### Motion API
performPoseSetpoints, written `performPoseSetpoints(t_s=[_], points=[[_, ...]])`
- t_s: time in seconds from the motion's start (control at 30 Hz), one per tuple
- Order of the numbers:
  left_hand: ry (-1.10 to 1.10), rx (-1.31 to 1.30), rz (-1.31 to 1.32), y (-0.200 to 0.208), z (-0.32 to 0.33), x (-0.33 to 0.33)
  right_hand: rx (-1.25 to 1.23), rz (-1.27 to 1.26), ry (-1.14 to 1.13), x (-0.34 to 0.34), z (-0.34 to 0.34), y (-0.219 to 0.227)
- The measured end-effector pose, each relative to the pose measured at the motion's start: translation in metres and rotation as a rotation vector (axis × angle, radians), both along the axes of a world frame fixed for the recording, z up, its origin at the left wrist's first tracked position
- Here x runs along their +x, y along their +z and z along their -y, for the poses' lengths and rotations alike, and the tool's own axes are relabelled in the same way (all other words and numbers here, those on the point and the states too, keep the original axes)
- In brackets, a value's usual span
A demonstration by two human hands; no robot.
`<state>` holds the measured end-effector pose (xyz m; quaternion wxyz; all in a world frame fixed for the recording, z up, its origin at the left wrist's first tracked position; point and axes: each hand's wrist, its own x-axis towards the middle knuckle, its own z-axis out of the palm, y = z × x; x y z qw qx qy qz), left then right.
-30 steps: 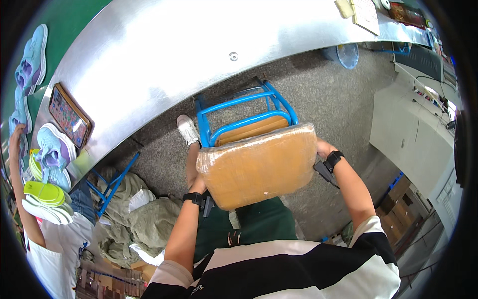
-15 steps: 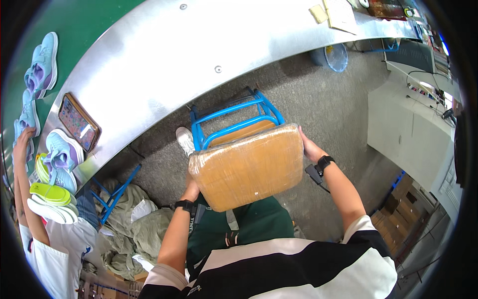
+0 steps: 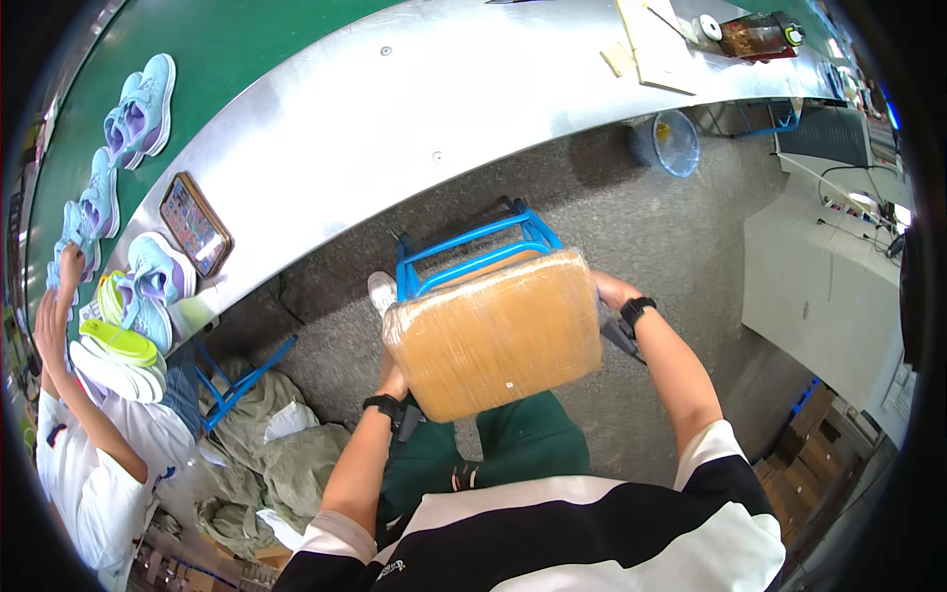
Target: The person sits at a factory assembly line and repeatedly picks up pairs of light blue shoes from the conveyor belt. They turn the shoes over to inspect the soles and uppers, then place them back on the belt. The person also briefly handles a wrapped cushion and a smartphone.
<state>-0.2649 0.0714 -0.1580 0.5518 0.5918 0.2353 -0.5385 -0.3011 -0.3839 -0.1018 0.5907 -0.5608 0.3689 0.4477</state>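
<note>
A stool [image 3: 493,340] with a wooden seat wrapped in clear film and a blue metal frame [image 3: 478,259] is tilted in front of me, its seat facing me. My left hand [image 3: 393,377] grips the seat's left edge, its fingers mostly hidden behind the seat. At the upper right corner of the seat my right hand [image 3: 614,290] is closed on the edge, fingertips out of sight. The stool hangs over or rests on the grey floor in front of my legs; its feet are hidden, so I cannot tell which.
A curved metal workbench [image 3: 326,128] runs ahead, carrying a phone [image 3: 197,225] and light-blue shoes [image 3: 158,271]. At the left a co-worker's hand [image 3: 71,262] is by the shoes. Behind lie grey-green cloth [image 3: 286,464] and a blue stand [image 3: 242,385]. A bin [image 3: 666,146] and grey cabinet [image 3: 819,286] stand right.
My view has shifted, so bench and shoes appear farther right. The stool stays in both hands, nearly unmoved against my body. A second hand of the co-worker has come up beside the shoes.
</note>
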Motion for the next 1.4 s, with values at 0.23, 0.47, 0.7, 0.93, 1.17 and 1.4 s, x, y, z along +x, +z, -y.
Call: performPoseSetpoints(t_s=[0.23,0.47,0.7,0.93,1.17,1.4], points=[[-0.001,0.098,0.563,0.081,-0.006,0.071,-0.681,0.359,0.084,0.058,-0.014,0.104],[-0.816,-0.221,0.697,0.102,0.054,0.159,-0.929,0.205,0.675,0.043,-0.191,0.133],[-0.808,-0.257,0.704,0.079,0.053,0.144,-1.041,0.287,0.673,0.031,-0.197,0.110],[-0.787,-0.043,0.818,0.090,0.041,0.128,-1.014,-0.043,0.632,0.057,-0.238,0.097],[-0.784,0.108,0.807,0.103,0.045,0.123,-0.963,-0.357,0.657,0.105,-0.240,0.094],[-0.584,0.138,0.855,0.110,0.047,0.111,-0.941,-0.321,0.596,0.106,-0.243,0.104]])
